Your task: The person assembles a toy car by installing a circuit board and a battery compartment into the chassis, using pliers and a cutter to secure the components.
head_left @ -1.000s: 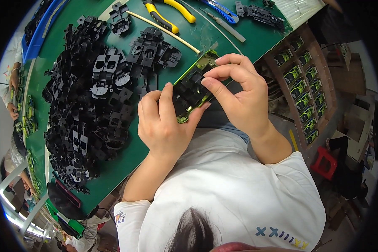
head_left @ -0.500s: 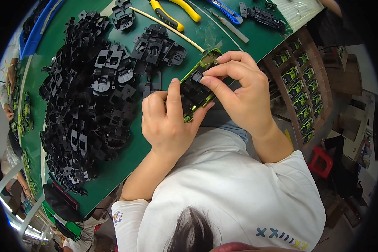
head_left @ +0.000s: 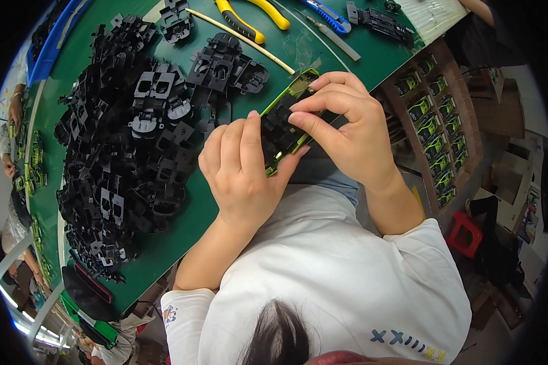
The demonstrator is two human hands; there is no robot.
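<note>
Both hands are at work at the center of the frame, where a lime-green toy-car shell (head_left: 299,87) is held tilted just off the edge of a green table (head_left: 170,246). The left hand (head_left: 240,173) is clamped around the shell's lower end; the right hand (head_left: 350,125) pinches, thumb to forefinger, at a black plastic insert (head_left: 277,129) inside it. A heap of black plastic parts (head_left: 109,164) fills the left, with yellow-handled pliers (head_left: 242,25) and a blue utility knife (head_left: 327,16) at top.
</note>
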